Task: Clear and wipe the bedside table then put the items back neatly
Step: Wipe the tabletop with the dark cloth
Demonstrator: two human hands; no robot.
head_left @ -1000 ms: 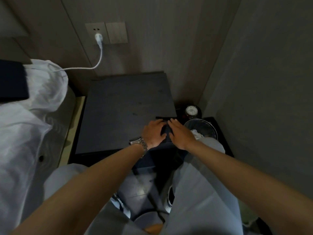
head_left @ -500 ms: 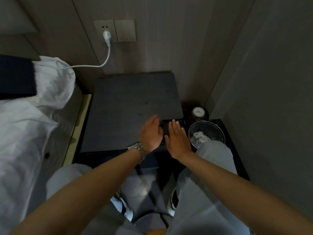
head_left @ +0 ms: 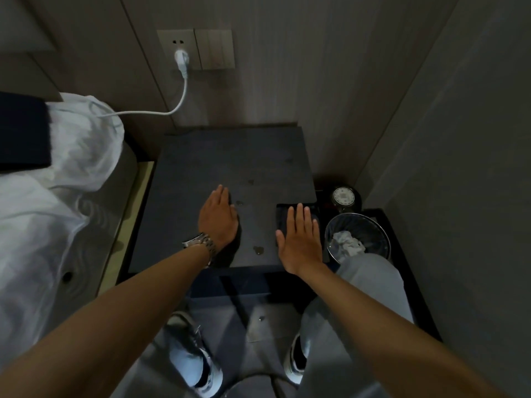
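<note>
The dark bedside table (head_left: pixel 230 165) stands against the back wall, its top bare apart from a few small wet spots near the front. My left hand (head_left: pixel 219 219), with a metal watch on the wrist, hovers flat with straight fingers over the front middle of the top. My right hand (head_left: pixel 300 239) is flat and open at the table's front right corner, over a dark flat object (head_left: pixel 283 218) that it partly hides. Neither hand holds anything.
A wire bin (head_left: pixel 357 239) with crumpled paper stands right of the table, a round lidded jar (head_left: pixel 343 196) behind it, both on a low black stand (head_left: pixel 408 271). The bed with white bedding (head_left: pixel 43 219) is left. A white charger cable (head_left: pixel 161 112) runs from the wall socket.
My hands were together at the table's front right corner; they have spread apart, the left moving left over the top, the right staying by the corner. The camera has moved closer.
</note>
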